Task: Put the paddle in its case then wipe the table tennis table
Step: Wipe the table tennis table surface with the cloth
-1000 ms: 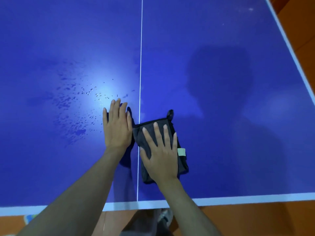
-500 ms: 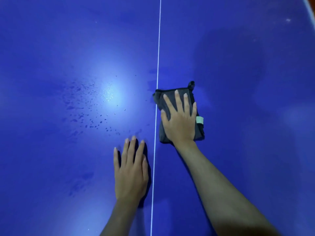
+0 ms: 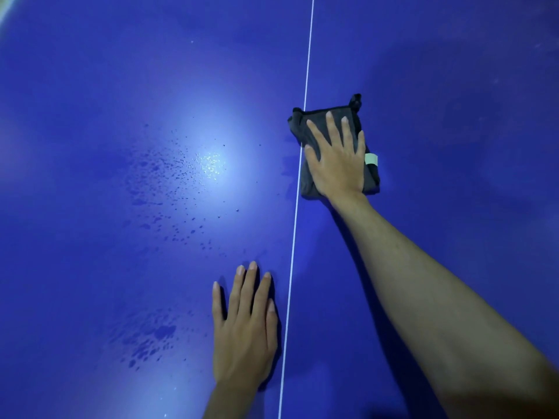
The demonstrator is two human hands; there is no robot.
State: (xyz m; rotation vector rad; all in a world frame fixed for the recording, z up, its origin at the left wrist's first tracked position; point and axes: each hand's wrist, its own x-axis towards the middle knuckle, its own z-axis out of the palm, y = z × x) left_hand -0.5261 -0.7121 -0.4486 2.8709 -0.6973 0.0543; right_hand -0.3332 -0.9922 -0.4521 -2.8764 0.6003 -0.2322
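Two flat hands rest on the blue table (image 3: 453, 86) — the right hand (image 3: 337, 164) presses, fingers straight, on a folded dark grey cloth (image 3: 370, 176) with a pale tag, just right of the white centre line (image 3: 298, 189). The left hand (image 3: 245, 331) lies open beside it, near scattered water droplets (image 3: 169, 176).

One head-worn wide-angle view, steeply down and forward, close over the blue table (image 3: 121, 86).
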